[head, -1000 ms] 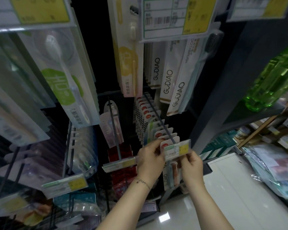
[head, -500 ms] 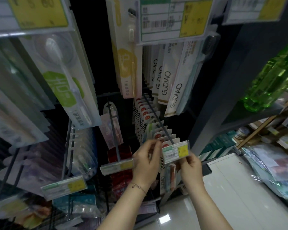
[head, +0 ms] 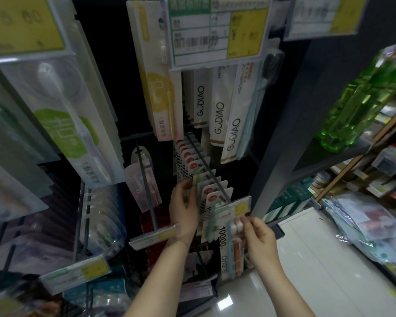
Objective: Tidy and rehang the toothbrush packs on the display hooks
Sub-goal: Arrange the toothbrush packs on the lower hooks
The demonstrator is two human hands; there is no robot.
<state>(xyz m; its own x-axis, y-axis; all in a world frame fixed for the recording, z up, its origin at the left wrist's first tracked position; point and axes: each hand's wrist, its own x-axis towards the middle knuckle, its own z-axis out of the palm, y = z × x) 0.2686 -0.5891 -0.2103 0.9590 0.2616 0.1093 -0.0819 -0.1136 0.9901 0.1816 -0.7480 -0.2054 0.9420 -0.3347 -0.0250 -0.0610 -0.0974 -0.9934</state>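
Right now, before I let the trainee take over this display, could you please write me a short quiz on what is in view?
1. True or false: the right hand pinches a toothbrush pack just below the price tag at the front end of the hook.
2. What does the left hand touch? A. the row of packs on the hook; B. the right hand; C. nothing.
3. Fill in: the white packs hanging higher up read ____.

Key: 1 true; 2 A; 3 GUDIAO.
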